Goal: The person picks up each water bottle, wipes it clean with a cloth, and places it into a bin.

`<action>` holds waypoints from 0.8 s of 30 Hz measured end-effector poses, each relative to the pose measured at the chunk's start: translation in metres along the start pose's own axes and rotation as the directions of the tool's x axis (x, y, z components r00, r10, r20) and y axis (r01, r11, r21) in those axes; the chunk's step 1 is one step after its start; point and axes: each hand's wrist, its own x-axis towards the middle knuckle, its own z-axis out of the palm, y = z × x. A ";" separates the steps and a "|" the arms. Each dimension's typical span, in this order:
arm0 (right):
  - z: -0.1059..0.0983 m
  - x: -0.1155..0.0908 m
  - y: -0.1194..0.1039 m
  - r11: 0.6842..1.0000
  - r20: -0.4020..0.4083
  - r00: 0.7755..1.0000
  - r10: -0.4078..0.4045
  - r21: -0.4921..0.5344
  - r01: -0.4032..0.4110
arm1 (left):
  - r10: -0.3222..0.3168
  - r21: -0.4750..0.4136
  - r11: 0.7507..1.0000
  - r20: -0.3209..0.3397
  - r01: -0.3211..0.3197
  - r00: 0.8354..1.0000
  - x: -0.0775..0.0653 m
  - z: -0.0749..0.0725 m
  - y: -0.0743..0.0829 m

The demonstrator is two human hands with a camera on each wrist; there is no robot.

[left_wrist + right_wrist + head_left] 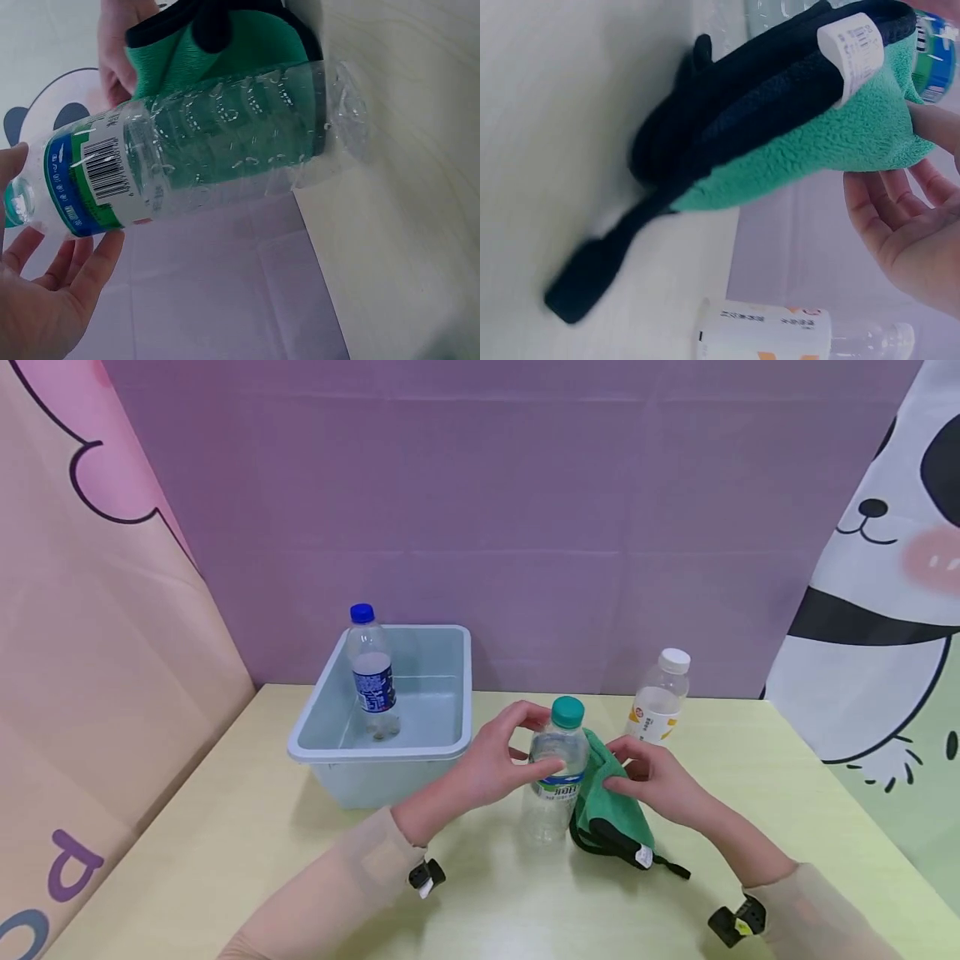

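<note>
A clear plastic bottle with a green cap (551, 814) stands upright on the table, a blue, green and white label around it. My left hand (491, 758) holds it at the upper part, thumb on the near side and fingers around the far side. In the left wrist view the bottle (240, 142) looks empty. Just to its right is a green fuzzy cloth pouch (611, 802) with black trim and a black strap. My right hand (667, 785) pinches its upper edge. A white tag hangs from the pouch (802, 161) in the right wrist view.
A light blue plastic bin (378, 777) stands at the left rear, with a blue-capped bottle (372, 685) upright inside it. Behind my right hand is a white-capped bottle (660, 697). A purple backdrop (517, 527) rises along the table's (487, 910) far edge.
</note>
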 end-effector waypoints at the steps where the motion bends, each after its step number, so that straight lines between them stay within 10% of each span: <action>1: -0.001 -0.001 -0.001 1.000 -0.005 1.000 -0.006 0.006 0.006 | 0.004 0.018 1.000 -0.012 -0.004 1.000 -0.001 0.000 0.000; 14: -0.014 -0.008 -0.005 0.999 -0.045 0.999 -0.024 -0.029 0.022 | -0.002 0.084 0.996 -0.073 0.008 0.997 0.002 0.004 0.000; 24: -0.021 -0.012 -0.010 0.997 -0.065 0.996 -0.067 -0.028 0.066 | -0.009 -0.124 0.992 0.111 0.022 0.994 0.013 -0.018 -0.003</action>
